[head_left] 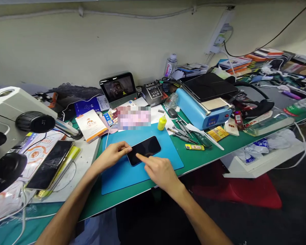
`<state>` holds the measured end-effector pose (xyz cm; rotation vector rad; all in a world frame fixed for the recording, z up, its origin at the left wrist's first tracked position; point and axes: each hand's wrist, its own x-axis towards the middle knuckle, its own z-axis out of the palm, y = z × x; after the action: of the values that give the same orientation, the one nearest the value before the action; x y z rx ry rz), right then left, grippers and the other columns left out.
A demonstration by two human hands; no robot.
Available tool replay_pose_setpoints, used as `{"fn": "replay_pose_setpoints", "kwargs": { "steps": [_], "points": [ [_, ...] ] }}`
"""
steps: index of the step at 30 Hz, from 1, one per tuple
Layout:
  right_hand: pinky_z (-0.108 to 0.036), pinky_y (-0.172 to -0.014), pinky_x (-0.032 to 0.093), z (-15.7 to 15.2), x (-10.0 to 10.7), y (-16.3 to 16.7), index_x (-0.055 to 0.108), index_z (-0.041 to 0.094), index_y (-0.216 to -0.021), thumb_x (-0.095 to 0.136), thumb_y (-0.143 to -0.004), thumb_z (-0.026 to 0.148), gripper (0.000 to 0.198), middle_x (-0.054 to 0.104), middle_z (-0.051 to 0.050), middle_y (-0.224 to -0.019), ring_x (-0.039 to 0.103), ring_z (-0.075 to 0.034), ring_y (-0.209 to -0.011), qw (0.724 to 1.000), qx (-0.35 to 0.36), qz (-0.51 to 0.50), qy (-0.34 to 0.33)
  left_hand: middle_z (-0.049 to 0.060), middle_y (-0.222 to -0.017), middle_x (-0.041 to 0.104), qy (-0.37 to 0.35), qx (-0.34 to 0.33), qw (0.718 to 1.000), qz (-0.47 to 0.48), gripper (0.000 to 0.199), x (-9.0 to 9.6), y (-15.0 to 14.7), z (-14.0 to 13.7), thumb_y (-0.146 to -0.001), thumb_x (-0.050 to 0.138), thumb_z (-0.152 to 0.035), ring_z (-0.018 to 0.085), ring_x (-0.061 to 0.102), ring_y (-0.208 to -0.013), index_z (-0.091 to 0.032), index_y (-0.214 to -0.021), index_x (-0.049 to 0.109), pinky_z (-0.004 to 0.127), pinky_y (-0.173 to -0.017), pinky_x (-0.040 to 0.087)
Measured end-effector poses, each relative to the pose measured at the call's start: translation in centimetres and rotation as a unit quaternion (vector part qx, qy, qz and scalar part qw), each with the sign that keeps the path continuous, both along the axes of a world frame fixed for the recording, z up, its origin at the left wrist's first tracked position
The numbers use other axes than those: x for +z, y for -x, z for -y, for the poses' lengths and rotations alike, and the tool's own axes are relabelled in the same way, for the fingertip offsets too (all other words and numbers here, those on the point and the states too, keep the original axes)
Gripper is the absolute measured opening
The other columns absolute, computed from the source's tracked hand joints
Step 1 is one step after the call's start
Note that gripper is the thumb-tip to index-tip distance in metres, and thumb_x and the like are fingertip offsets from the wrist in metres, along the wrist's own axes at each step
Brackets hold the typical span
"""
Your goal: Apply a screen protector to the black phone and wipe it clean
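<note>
Phone on blue mat; left hand steadies edge, right hand touches screen.

Black phone flat on blue mat; left hand steadying its 9 o'clock end, right hand forefinger touching the screen.

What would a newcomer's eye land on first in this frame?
Probably the dark phone lying on the blue mat at centre, with the left hand steadying its edge and the right hand pressing a fingertip to the screen. Next, the microscope looming at far left, and the light-blue machine behind on the right.
</note>
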<state>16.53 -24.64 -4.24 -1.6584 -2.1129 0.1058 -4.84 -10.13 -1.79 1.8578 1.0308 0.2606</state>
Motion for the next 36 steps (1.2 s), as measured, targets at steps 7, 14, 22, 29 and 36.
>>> {"fn": "replay_pose_setpoints", "kwargs": {
  "steps": [7, 14, 22, 29, 36],
  "points": [
    [-0.029, -0.067, 0.046, -0.3, -0.9, -3.9, 0.066, 0.016, -0.147, 0.039, -0.109, 0.009, 0.048, 0.075, -0.004, -0.09, 0.067, -0.015, -0.076, 0.997, -0.064, -0.013, -0.038, 0.004, -0.09, 0.076, 0.002, 0.001, 1.0, -0.005, 0.05, -0.1, 0.1, 0.0, -0.096, 0.058, -0.069, 0.023, 0.068, -0.085, -0.021, -0.095, 0.072, 0.03, -0.074, 0.049],
    [-0.034, -0.065, 0.039, -0.2, -1.2, -3.9, 0.059, 0.008, -0.153, 0.041, -0.109, 0.009, 0.048, 0.062, -0.001, -0.078, 0.057, -0.016, -0.069, 0.997, 0.03, 0.024, -0.061, 0.003, -0.095, 0.078, -0.002, 0.007, 1.0, 0.003, 0.047, 0.1, 0.0, 0.1, -0.097, 0.06, -0.066, 0.024, 0.07, -0.09, -0.022, -0.095, 0.073, 0.032, -0.082, 0.052],
    [-0.033, -0.066, 0.039, -0.5, -1.0, -4.2, 0.054, 0.01, -0.158, 0.047, -0.104, 0.003, 0.054, 0.062, -0.001, -0.085, 0.055, -0.016, -0.07, 0.994, 0.08, 0.05, -0.059, 0.004, -0.097, 0.078, -0.008, 0.006, 1.0, 0.011, 0.045, 0.0, 0.0, 0.1, -0.098, 0.061, -0.065, 0.024, 0.071, -0.091, -0.021, -0.096, 0.074, 0.032, -0.085, 0.053],
    [-0.032, -0.066, 0.04, -0.4, -0.7, -4.3, 0.057, 0.014, -0.155, 0.043, -0.104, 0.002, 0.054, 0.063, -0.001, -0.087, 0.056, -0.016, -0.072, 0.991, 0.108, 0.053, -0.063, 0.004, -0.096, 0.079, -0.011, 0.005, 1.0, 0.016, 0.045, -0.1, 0.0, 0.1, -0.098, 0.06, -0.064, 0.024, 0.071, -0.09, -0.021, -0.096, 0.074, 0.031, -0.084, 0.054],
    [-0.031, -0.067, 0.041, -0.2, -1.2, -4.0, 0.061, 0.008, -0.15, 0.041, -0.111, 0.006, 0.045, 0.063, -0.002, -0.081, 0.057, -0.015, -0.068, 0.993, 0.048, 0.018, -0.109, 0.003, -0.096, 0.08, -0.028, 0.009, 0.999, 0.014, 0.043, 0.3, -0.3, 0.4, -0.101, 0.058, -0.061, 0.023, 0.073, -0.092, -0.022, -0.099, 0.074, 0.03, -0.082, 0.053]
  ]
}}
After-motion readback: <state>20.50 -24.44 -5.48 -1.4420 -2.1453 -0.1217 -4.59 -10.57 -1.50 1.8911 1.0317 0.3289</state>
